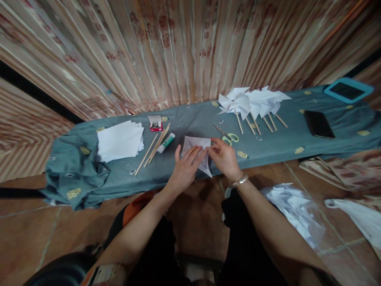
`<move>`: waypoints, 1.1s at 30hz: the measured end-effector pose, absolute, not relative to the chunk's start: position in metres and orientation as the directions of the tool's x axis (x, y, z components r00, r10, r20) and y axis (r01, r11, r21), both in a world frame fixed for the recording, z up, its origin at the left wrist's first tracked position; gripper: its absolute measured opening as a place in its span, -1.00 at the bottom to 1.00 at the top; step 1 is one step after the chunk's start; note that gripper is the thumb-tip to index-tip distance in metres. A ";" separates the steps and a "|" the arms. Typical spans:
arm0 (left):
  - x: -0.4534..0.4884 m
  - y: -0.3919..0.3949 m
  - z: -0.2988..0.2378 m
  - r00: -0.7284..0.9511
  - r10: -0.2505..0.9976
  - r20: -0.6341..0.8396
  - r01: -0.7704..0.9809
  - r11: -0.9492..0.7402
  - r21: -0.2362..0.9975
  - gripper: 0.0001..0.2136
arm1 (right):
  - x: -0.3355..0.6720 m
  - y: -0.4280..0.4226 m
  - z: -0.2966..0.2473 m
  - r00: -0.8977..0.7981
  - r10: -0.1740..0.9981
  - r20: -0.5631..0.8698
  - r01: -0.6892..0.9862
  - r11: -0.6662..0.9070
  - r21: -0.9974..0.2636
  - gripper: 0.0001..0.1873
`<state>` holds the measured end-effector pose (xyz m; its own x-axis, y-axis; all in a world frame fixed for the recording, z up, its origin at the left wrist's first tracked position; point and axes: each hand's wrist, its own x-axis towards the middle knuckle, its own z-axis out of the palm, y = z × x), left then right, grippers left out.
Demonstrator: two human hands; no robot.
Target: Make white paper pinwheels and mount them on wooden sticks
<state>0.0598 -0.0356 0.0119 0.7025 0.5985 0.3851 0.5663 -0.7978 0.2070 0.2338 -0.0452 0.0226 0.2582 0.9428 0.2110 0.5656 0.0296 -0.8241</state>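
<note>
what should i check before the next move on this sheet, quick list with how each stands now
1. Left hand on the paper: ok, laid over it.
2. Right hand gripping firmly: cannot tell, its fingers are at the paper's right side.
3. Middle of the paper in sight: not ok, the hands cover much of it.
4. Wooden sticks at hand: ok, lying to the left.
5. Small red box open: ok, flap up.
6. Scissors off the paper: ok, on the cloth beyond the right hand.
</note>
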 end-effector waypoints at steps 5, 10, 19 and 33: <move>0.044 -0.023 0.006 0.692 0.628 0.355 0.567 -0.778 0.271 -0.74 | 0.247 -0.043 0.011 0.287 0.948 0.139 0.563 -0.050 -0.825 -0.36; 0.028 -0.019 -0.008 0.713 0.571 0.407 0.533 -0.819 0.214 -0.77 | 0.252 -0.059 0.004 0.113 0.951 0.288 0.880 0.039 -0.474 -0.43; 0.022 -0.024 -0.018 0.755 0.488 0.438 0.493 -0.863 0.113 -0.77 | 0.219 -0.085 0.013 -0.362 0.886 0.290 0.932 0.354 0.082 -0.32; 0.032 -0.021 -0.009 0.815 0.526 0.241 0.496 -0.850 0.176 -0.70 | 0.228 -0.090 0.015 -0.238 0.929 0.282 0.963 0.263 -0.056 -0.54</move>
